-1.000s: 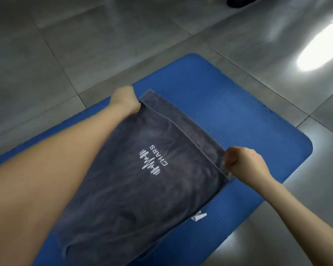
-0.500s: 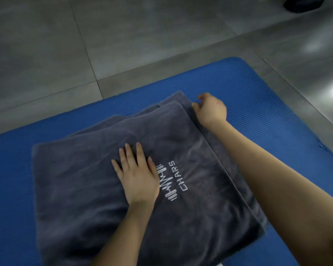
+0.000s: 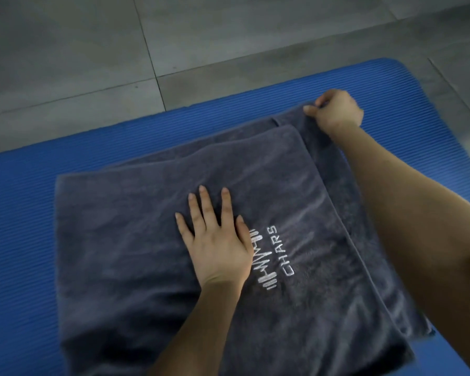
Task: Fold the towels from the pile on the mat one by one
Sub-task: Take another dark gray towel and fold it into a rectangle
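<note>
My R forearm [image 3: 418, 226] hides a strip of the towel [image 3: 147, 253] toward 4 o'clock. Its near edge & the mat [image 3: 25, 213] run off frame at 6 and 9. R hand [image 3: 337, 112] at 1: fingertips tucked into the corner, unseen. Floor [image 3: 467, 137] at 3 is blurred.

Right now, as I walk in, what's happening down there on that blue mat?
A person is folding a dark grey towel spread on the blue mat on a tiled floor. The left hand lies flat on the top layer, fingers spread, beside the white CHARS logo. The right hand pinches the far corner of the layer underneath, which sticks out along the right side. The edges are not lined up yet.
</note>
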Motion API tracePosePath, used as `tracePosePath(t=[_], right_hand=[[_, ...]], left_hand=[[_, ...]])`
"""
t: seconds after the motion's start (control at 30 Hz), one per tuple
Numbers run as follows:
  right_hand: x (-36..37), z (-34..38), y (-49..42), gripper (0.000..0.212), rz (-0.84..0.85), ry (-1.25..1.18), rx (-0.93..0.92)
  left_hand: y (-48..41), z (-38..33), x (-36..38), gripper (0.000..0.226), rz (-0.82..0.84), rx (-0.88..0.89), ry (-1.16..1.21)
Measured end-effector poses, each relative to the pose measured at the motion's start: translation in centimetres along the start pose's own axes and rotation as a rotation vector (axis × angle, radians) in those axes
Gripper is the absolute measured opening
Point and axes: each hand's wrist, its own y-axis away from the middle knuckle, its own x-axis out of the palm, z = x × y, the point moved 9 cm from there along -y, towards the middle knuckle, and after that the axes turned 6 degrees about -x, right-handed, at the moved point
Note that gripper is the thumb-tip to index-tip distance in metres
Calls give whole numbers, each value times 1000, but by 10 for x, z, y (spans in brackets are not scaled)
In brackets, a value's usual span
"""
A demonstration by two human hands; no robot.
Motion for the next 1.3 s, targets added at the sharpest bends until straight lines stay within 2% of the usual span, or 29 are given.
tracePosePath(t=[0.13,0.23,0.33,0.43,0.53,0.6,0.67,0.7,0.8,0.87,0.93,1.1,1.2,1.3], right_hand=[[-18,-7,20,39,-121,59,-54],[-54,-22,81,32,-201,75,-141],[-68,-55,167,25,-106,92,-175],[-62,-93,242,30,46,181,-124],[-61,-114,300,32,60,261,-123],[-57,-121,325,30,64,280,-135],[-52,-125,336,25,69,256,-128],[-51,-126,338,24,69,235,-120],[-54,-122,334,20,37,185,-130],[-56,-120,327,12,52,159,-127],[-55,-122,320,11,116,165,-103],[-54,-129,317,13,250,120,-36],[-63,-131,323,11,323,-70,41],[-84,-127,330,18,379,-332,112]], left_hand=[[-2,0,1,56,20,-18,-1],[-2,-1,1,58,47,-17,-9],[-1,-3,3,57,97,-15,-42],[-1,-4,5,57,161,-24,-61],[-2,-7,-2,55,199,-29,-106],[-9,-22,-25,47,97,51,-94],[-20,-54,-51,37,-53,236,-91],[-26,-75,-56,36,-74,364,-119],[-37,-142,-43,44,41,780,-286],[-44,-169,-31,47,114,925,-417],[-51,-182,-22,45,131,958,-542],[-58,-192,-32,25,-14,967,-636],[-76,-188,-48,20,7,914,-590],[-90,-195,-87,22,7,887,-499]])
